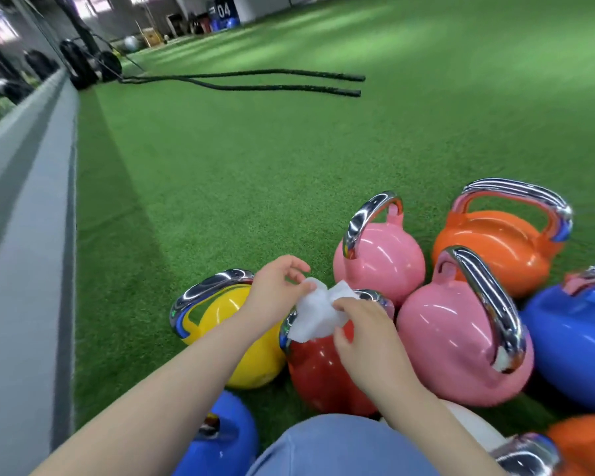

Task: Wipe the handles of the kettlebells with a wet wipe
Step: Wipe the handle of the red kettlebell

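Observation:
Several coloured kettlebells with chrome handles stand close together on green turf. A white wet wipe [318,314] is stretched between both hands just above the red kettlebell [327,372], hiding most of its chrome handle [375,297]. My left hand [275,290] pinches the wipe's upper left edge. My right hand [364,331] pinches its right side. Left of the red one sits a yellow kettlebell [251,352]. Two pink kettlebells [382,259] [454,341] stand to the right.
An orange kettlebell [498,249] and a blue kettlebell [577,345] stand at the right, another blue one [220,441] by my knee [340,448]. A grey ledge [24,235] runs along the left. Battle ropes [255,82] lie far off on the turf.

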### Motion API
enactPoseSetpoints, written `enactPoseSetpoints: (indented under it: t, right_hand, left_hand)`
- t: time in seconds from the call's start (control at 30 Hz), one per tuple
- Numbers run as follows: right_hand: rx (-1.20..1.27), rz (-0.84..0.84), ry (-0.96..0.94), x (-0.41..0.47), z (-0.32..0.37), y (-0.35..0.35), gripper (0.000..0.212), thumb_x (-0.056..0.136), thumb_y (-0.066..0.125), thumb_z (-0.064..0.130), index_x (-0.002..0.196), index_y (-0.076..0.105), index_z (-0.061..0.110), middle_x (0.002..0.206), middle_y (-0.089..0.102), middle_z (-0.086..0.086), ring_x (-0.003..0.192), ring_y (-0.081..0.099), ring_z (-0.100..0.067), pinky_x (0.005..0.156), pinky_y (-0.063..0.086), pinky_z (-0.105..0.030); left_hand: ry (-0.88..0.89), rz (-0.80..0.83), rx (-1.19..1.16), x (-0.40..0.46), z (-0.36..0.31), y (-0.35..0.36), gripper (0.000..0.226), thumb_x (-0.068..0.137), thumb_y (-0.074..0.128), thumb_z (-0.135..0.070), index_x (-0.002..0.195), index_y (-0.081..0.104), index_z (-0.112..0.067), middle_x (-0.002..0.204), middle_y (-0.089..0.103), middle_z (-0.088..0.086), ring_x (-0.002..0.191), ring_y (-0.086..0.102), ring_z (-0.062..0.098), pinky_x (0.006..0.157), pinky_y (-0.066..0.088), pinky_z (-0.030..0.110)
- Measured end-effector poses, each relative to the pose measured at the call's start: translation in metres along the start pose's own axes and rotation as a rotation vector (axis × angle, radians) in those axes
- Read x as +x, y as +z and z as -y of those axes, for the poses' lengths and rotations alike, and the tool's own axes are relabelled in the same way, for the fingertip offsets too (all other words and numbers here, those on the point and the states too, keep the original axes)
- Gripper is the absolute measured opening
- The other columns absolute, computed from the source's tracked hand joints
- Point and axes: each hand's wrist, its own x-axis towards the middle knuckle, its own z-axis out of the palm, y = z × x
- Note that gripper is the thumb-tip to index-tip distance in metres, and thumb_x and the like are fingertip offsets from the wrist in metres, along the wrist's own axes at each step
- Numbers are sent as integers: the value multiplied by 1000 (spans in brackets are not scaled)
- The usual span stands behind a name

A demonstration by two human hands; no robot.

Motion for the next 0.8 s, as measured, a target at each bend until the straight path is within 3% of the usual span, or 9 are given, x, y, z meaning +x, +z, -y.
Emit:
enactPoseSetpoints:
  t: [0.23,0.37,0.47,0.6,0.7,0.8]
  right_hand:
    - [-85,34,-91,10,5,-7,42,75,53,19,117,61,20,120,59,4,118,49,-19,101,26,-26]
    - [-171,242,-130,23,5,-17,44,78,52,24,122,51,27,123,54,9,131,37,-12,115,6,-37]
    - [-212,353,-194,37,5,-27,38,78,52,17,114,52,27,117,53,7,127,39,-13,114,14,-37]
    - [-340,455,-244,53,7,-37,39,82,50,13,111,62,37,131,43,5,126,33,-22,111,19,-35]
    - [-374,482,-254,57,9,-42,44,84,50,10,112,62,42,140,36,4,127,29,-21,108,20,-31]
    - [-396,519,-246,59,7,-42,49,85,49,9,116,60,44,148,28,2,132,24,-22,111,16,-32]
  left_hand:
    - [-183,-68,-86,-8,2,-3,9,86,64,-11,93,58,-11,73,55,0,62,50,10,54,45,20]
    - [-300,-55,-137,-36,12,-9,8,88,58,-7,95,57,-10,70,49,2,52,45,11,49,40,17]
    - [-328,-31,-110,-56,22,-10,14,84,56,-2,94,57,-13,63,48,0,48,44,8,54,37,21]
    - [-268,-24,45,-62,27,-10,19,81,61,-5,90,57,-22,65,53,-4,56,47,8,56,35,22]
    - [-172,-84,224,-59,25,-8,21,80,64,-10,95,54,-22,78,53,-9,65,48,6,60,35,19]
    - [231,-193,363,-49,19,-8,24,77,64,-2,98,58,-13,96,51,-8,89,46,5,77,35,8]
